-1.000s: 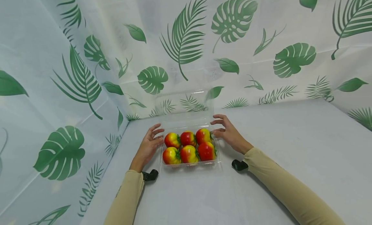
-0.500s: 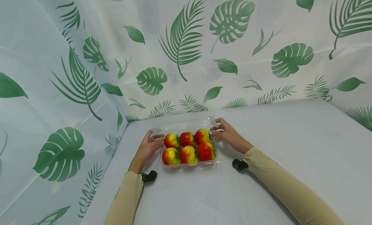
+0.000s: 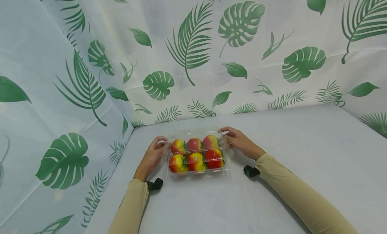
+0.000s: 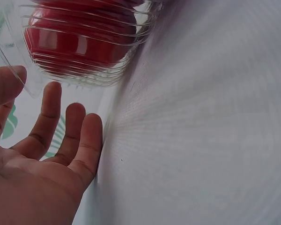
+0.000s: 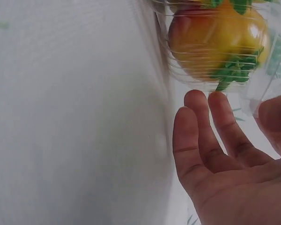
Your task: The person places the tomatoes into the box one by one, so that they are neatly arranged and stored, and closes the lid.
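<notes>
A clear plastic clamshell box (image 3: 198, 171) stands on the table, holding two rows of shiny red-and-yellow round fruits (image 3: 196, 161) with green leafy tops. Its see-through lid (image 3: 193, 130) lies tilted over the fruits, hinged at the far side. My left hand (image 3: 153, 156) is at the box's left side; in the left wrist view its thumb (image 4: 9, 84) pinches the lid's edge while the other fingers spread loosely below the ribbed wall. On the right side, my right hand (image 3: 242, 143) pinches the lid's edge between thumb (image 5: 276, 112) and index finger, the remaining fingertips close to the box wall.
A white cloth covers the table (image 3: 272, 193). White curtains with green leaf prints (image 3: 187, 42) rise behind and on the left. Black wrist devices (image 3: 155, 184) sit at both of the person's wrists, below tan sleeves (image 3: 130, 203).
The lid, standing upright a second ago, has swung down toward me over the fruits. Both hands have closed in on its sides and come slightly nearer with it. The box stays in place.
</notes>
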`<action>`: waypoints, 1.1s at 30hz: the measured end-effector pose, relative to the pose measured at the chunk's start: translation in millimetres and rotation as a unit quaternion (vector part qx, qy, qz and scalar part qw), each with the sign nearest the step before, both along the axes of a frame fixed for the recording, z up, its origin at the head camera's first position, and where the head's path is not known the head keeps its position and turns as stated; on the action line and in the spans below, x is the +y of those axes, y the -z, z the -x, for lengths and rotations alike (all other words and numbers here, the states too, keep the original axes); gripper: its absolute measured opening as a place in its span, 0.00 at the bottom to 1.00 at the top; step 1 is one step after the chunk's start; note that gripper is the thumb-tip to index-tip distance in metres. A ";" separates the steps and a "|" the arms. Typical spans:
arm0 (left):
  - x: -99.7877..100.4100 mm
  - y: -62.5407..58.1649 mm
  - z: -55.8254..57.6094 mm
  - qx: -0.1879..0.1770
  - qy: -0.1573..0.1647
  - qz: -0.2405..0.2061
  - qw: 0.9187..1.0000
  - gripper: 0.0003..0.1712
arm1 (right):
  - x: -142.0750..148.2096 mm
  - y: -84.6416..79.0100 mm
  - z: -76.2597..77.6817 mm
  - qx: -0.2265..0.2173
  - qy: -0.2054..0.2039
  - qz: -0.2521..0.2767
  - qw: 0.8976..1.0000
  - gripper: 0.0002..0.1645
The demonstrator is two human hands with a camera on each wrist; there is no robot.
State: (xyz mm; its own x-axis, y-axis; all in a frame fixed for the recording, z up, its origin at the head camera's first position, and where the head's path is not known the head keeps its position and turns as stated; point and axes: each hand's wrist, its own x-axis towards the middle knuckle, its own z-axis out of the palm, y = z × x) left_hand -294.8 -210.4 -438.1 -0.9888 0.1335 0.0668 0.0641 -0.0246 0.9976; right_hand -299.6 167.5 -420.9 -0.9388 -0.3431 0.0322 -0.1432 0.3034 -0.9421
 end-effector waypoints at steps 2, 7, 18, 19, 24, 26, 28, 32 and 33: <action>0.1 -0.8 -0.1 -0.006 0.000 0.002 1.000 0.06 | 1.9 -0.3 0.0 -0.001 -0.001 0.010 1.000 0.25; -1.2 -2.6 -1.5 -0.014 -0.006 0.022 1.000 0.07 | 6.1 0.6 2.0 0.003 -0.008 0.021 1.000 0.26; -5.4 -14.2 -10.1 -0.015 0.000 0.102 0.995 0.16 | 7.9 -0.7 5.4 0.000 -0.023 0.030 0.999 0.29; -6.2 -15.5 -10.8 -0.014 0.005 0.107 0.994 0.17 | 7.6 -1.2 5.2 0.002 -0.024 0.029 0.999 0.29; -9.7 -22.4 -14.7 -0.020 0.031 0.125 0.991 0.21 | 7.3 -1.2 6.2 0.009 -0.018 0.029 0.999 0.29; -11.5 -25.2 -19.0 -0.025 0.044 0.132 0.990 0.23 | 6.6 0.9 7.0 0.008 -0.013 0.032 0.999 0.28; -13.5 -27.1 -25.1 -0.030 0.059 0.144 0.987 0.27 | 5.2 3.5 6.8 0.007 -0.009 0.030 0.999 0.28; -13.8 -29.8 -37.4 -0.042 0.076 0.164 0.983 0.33 | 4.0 4.4 4.1 0.007 0.000 0.026 1.000 0.27; -13.6 -30.4 -40.4 -0.043 0.080 0.168 0.982 0.34 | 4.4 3.4 3.0 0.008 0.002 0.025 1.000 0.27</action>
